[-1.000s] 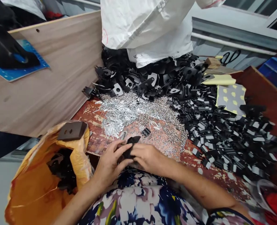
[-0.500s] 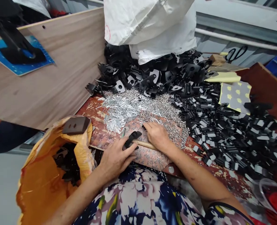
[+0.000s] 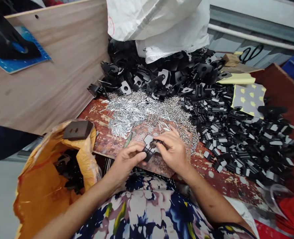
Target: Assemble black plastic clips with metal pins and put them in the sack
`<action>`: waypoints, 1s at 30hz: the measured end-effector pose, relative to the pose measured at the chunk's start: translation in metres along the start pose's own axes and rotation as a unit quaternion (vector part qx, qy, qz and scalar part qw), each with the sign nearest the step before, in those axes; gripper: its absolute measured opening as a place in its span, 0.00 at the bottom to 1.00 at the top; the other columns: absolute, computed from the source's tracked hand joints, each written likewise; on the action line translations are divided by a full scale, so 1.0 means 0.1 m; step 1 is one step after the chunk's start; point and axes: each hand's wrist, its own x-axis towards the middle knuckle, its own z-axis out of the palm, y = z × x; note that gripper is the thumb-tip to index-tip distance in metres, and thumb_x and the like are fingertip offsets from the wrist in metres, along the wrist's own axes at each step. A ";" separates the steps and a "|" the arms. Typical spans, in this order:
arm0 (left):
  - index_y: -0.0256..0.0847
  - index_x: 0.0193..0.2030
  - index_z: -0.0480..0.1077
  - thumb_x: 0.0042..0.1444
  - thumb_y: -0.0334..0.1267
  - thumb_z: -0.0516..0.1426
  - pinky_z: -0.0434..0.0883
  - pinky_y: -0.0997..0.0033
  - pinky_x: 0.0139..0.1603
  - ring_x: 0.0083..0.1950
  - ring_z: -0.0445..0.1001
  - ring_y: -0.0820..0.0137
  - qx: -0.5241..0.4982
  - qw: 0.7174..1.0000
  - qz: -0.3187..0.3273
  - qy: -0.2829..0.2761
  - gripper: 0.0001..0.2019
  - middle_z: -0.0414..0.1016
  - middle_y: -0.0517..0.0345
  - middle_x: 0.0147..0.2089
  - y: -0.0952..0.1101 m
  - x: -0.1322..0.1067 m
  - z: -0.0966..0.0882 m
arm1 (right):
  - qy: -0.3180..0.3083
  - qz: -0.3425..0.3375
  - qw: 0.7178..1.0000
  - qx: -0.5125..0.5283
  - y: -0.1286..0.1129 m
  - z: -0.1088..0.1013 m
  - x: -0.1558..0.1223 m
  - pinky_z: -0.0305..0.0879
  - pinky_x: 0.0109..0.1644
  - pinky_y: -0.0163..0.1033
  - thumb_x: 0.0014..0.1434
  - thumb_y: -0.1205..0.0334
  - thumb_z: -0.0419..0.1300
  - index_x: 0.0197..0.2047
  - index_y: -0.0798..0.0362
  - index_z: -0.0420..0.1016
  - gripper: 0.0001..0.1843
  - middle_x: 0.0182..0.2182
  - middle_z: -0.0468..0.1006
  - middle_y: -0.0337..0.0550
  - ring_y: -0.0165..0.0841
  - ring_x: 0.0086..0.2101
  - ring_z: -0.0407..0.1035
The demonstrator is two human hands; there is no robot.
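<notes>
My left hand (image 3: 125, 162) pinches a small black plastic clip part (image 3: 148, 147) just above the near edge of the worn table (image 3: 223, 181). My right hand (image 3: 173, 147) meets it from the right, fingertips closed on the same part, possibly with a small metal piece I cannot make out. Right behind the hands lies a heap of small silver metal pins (image 3: 139, 111). Beyond and to the right spreads a large pile of black plastic parts (image 3: 218, 113).
An orange bag (image 3: 47, 179) holding black parts stands at my left, with a brown block (image 3: 77, 129) on its rim. A wooden board (image 3: 54, 63) walls the left side. A white sack (image 3: 159, 26) hangs over the pile. Scissors (image 3: 251, 53) lie at the back right.
My right hand left the pin heap and came back to the black part in my left hand. The wooden handle seen under my hands half a second ago is out of sight.
</notes>
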 end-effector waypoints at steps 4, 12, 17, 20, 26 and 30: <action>0.40 0.33 0.79 0.56 0.44 0.67 0.79 0.71 0.38 0.38 0.72 0.71 -0.130 0.989 -0.054 -0.034 0.10 0.69 0.56 0.43 0.01 0.02 0.18 | 0.018 0.006 0.999 0.027 -0.10 0.20 -0.11 0.55 0.69 0.64 0.63 0.70 0.58 0.43 0.44 0.82 0.14 0.32 0.83 0.35 0.35 0.37 0.75; 0.39 0.33 0.77 0.58 0.47 0.67 0.77 0.74 0.36 0.33 0.75 0.74 -0.148 0.985 -0.071 -0.050 0.12 0.70 0.59 0.38 0.01 -0.06 0.12 | 0.021 0.007 0.997 0.069 -0.12 0.24 -0.22 0.53 0.70 0.64 0.64 0.70 0.56 0.49 0.43 0.81 0.17 0.35 0.83 0.37 0.35 0.39 0.76; 0.40 0.34 0.80 0.57 0.47 0.67 0.78 0.72 0.33 0.34 0.72 0.74 -0.062 0.997 -0.046 -0.023 0.11 0.67 0.53 0.51 0.01 -0.03 0.04 | -0.039 0.039 0.991 0.123 -0.23 0.29 -0.31 0.60 0.68 0.58 0.65 0.67 0.52 0.54 0.47 0.79 0.20 0.38 0.83 0.40 0.35 0.41 0.76; 0.41 0.33 0.81 0.55 0.48 0.68 0.80 0.70 0.31 0.42 0.74 0.66 -0.001 1.000 -0.024 -0.012 0.12 0.60 0.49 0.66 0.02 0.03 -0.01 | -0.074 0.098 0.978 0.166 -0.22 0.29 -0.30 0.66 0.64 0.51 0.65 0.65 0.52 0.55 0.48 0.79 0.19 0.40 0.84 0.41 0.34 0.42 0.77; 0.39 0.34 0.80 0.50 0.51 0.71 0.74 0.73 0.29 0.30 0.68 0.74 -0.026 0.994 -0.105 -0.030 0.16 0.74 0.53 0.44 0.00 0.08 -0.14 | -0.123 0.081 0.989 0.006 0.34 -0.26 -0.01 0.68 0.58 0.51 0.67 0.67 0.56 0.49 0.40 0.82 0.16 0.38 0.86 0.34 0.33 0.39 0.76; 0.40 0.32 0.77 0.48 0.51 0.72 0.74 0.73 0.32 0.31 0.69 0.73 -0.063 0.988 -0.137 -0.025 0.17 0.69 0.60 0.36 -0.02 0.06 -0.13 | -0.056 0.127 0.962 -0.237 0.93 -0.61 0.24 0.65 0.51 0.45 0.68 0.66 0.58 0.45 0.47 0.83 0.12 0.42 0.86 0.41 0.35 0.42 0.76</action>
